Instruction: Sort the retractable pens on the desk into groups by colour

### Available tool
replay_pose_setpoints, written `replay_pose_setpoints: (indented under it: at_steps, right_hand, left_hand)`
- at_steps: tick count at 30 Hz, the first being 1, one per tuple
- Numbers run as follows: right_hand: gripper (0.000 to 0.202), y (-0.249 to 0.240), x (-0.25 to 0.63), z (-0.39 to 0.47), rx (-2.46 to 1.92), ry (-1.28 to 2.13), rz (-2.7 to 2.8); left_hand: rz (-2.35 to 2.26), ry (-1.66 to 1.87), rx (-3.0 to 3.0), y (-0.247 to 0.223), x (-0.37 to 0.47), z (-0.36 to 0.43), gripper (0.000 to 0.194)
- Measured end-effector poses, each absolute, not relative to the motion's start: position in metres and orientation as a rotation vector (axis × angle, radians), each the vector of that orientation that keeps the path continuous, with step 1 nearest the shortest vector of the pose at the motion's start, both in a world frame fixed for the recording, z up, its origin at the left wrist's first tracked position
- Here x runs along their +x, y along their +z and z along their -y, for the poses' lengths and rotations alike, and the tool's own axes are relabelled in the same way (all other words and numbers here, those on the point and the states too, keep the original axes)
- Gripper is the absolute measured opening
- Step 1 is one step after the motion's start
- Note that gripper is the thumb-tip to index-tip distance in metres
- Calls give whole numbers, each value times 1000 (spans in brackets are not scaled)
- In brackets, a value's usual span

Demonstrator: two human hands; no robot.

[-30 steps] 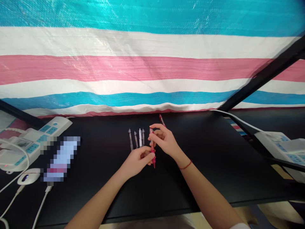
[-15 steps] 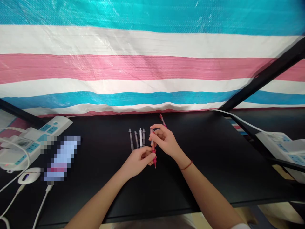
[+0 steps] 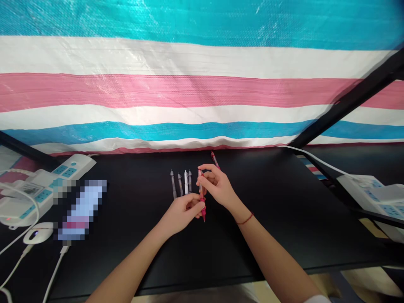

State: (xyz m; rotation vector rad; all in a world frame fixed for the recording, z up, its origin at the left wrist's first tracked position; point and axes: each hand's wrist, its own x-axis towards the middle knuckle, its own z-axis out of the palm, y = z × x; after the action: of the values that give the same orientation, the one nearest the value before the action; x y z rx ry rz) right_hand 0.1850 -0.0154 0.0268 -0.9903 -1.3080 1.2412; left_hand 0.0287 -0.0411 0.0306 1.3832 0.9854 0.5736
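A red pen (image 3: 202, 194) is held between both hands, its tip pointing toward me. My left hand (image 3: 184, 212) pinches its lower part near the tip. Higher up, my right hand (image 3: 216, 185) has thumb and fingers around the pen's clear upper part. Several pens lie side by side just beyond my left hand: dark ones (image 3: 173, 183) and a white one (image 3: 186, 181), their near ends hidden by that hand. Another red pen (image 3: 215, 159) lies behind my right hand, which covers part of it.
On the black table (image 3: 132, 181), a white power strip (image 3: 47, 191), a pixelated phone-like object (image 3: 82, 210) and a white device (image 3: 38, 232) with cables stand left. Another power strip (image 3: 370, 195) is at right. A striped sheet (image 3: 189, 90) hangs behind.
The held red pen and both hands have shifted very slightly left in view. The grip of both hands looks the same.
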Motion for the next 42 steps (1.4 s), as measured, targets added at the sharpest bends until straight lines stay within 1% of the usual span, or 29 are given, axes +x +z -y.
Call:
replay_pose_setpoints:
  at_steps: [4, 8, 9, 13, 16, 19, 23, 26, 29, 32, 37, 42]
  right_hand:
    - [27, 26, 184, 15, -963, 1237, 1323]
    - [53, 24, 184, 14, -964, 1251, 1304]
    - [54, 25, 184, 14, -964, 1256, 1327]
    - [31, 28, 184, 16, -1032, 1222, 1581]
    - [24, 32, 181, 20, -1090, 1124, 1746]
    - [22, 33, 177, 23, -1112, 990, 1823]
    - [23, 29, 174, 22, -1175, 830, 1896]
    - [24, 26, 180, 16, -1277, 665, 1891]
    - [23, 26, 197, 6, -1482, 420, 1775]
    - [25, 25, 221, -3, -1797, 207, 1650]
    - [25, 18, 244, -11, -2154, 181, 1690]
    - [26, 12, 246, -13, -2205, 266, 1750]
  left_hand:
    - [-972, 573, 1385, 30, 28, 41, 24]
    - [-994, 662, 1361, 29, 26, 38, 30]
    - [-1015, 711, 1343, 29, 25, 36, 33]
    - [-1148, 948, 1223, 27, 21, 28, 43]
    - [-1192, 1023, 1197, 27, 18, 24, 41]
    - [-1219, 1001, 1253, 26, 17, 21, 39]
    - [-1280, 953, 1375, 25, 16, 20, 43]
    - [-1352, 908, 1578, 23, 14, 21, 42]
    - [-1393, 929, 1969, 18, 12, 22, 34]
    - [-1352, 909, 2300, 11, 10, 22, 31]
    - [-1393, 740, 2505, -1, 9, 19, 33]
    - [-1395, 732, 2560, -7, 9, 17, 34]
